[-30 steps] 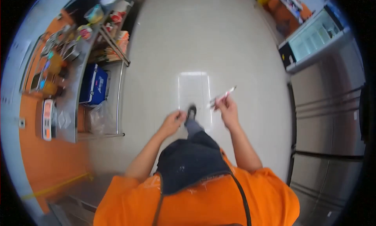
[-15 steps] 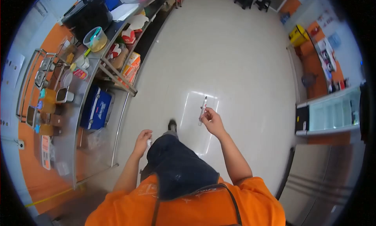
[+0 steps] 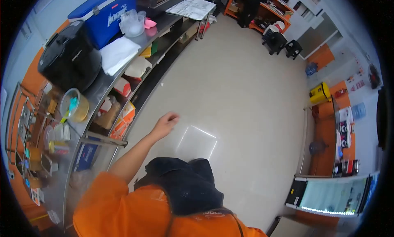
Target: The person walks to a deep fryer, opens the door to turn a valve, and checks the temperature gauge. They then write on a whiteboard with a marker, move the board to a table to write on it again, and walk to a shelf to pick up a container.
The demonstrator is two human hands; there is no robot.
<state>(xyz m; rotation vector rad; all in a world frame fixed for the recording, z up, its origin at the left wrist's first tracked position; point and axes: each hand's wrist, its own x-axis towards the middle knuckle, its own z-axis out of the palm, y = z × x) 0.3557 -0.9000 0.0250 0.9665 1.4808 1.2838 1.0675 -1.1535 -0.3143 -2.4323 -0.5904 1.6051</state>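
Observation:
My left hand (image 3: 166,124) is stretched forward over the pale floor (image 3: 238,101), to the right of the steel counter. Its fingers are curled in and a little blurred, and whatever lies inside them is hidden. My right hand is out of view, and so is the marker seen earlier. On the counter (image 3: 100,89), left of my left hand, stand a clear tub (image 3: 80,109) of yellowish contents with a turquoise utensil, a large black lidded appliance (image 3: 69,54) and a folded white cloth or paper (image 3: 119,54).
A blue cooler (image 3: 104,17) sits farther along the counter, with packages (image 3: 123,120) on the shelf below. Black stools (image 3: 275,41) stand at the far end, near a dark-clothed person (image 3: 251,9). To the right are a yellow bin (image 3: 320,93) and a lit glass-door fridge (image 3: 334,196).
My view has shifted forward along the counter. My left hand has swung up and forward. My right hand, holding a marker before, has left the view.

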